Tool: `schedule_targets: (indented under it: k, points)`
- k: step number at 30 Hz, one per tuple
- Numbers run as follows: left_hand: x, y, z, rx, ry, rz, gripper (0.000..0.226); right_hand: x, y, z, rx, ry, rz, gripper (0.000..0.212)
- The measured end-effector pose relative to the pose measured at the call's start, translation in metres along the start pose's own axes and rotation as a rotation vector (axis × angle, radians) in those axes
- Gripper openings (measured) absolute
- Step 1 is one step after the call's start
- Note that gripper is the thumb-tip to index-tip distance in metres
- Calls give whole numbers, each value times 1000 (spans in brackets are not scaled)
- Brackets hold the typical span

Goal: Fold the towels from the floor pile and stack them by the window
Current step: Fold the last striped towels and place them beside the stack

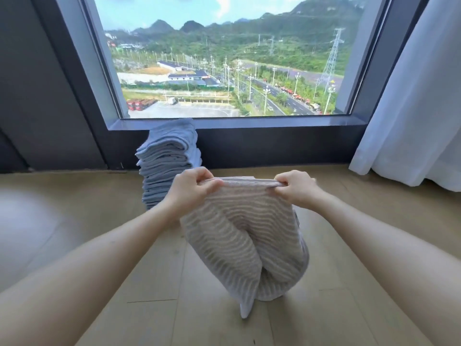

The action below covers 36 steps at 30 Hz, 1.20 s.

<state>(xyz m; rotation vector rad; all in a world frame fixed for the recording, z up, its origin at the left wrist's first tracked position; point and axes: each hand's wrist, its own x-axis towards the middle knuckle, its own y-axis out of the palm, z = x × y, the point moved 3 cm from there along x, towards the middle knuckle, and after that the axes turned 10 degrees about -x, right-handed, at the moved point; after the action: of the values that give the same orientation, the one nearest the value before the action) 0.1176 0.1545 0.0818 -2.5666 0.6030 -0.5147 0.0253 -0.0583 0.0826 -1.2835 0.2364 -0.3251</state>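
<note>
Presently, left hand (193, 189) and right hand (296, 187) pinch the towel's (239, 236) top edge at frame centre, fingers curled; stack (167, 161) stands behind, at upper left.

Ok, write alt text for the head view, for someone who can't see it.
Two bare hands, left hand and right hand, pinch the top edge of a beige ribbed towel that hangs toward the wooden floor. Behind it a tall stack of folded blue-grey towels stands below a window, with a white curtain at right.
</note>
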Motion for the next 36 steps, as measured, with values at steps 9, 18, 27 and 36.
schedule_targets:
  k: [9,18,27,36]
  points:
    - [-11,-119,1,173,10,-55,19,2,-64,52,28,10,-181,31]
    - [-12,-190,38,295,-98,-397,17,20,-63,65,6,89,-253,20]
    - [-20,-191,53,207,-405,-467,41,21,-45,72,189,118,-15,27]
    - [-15,-140,23,-685,-604,-390,24,8,-42,119,614,83,288,23]
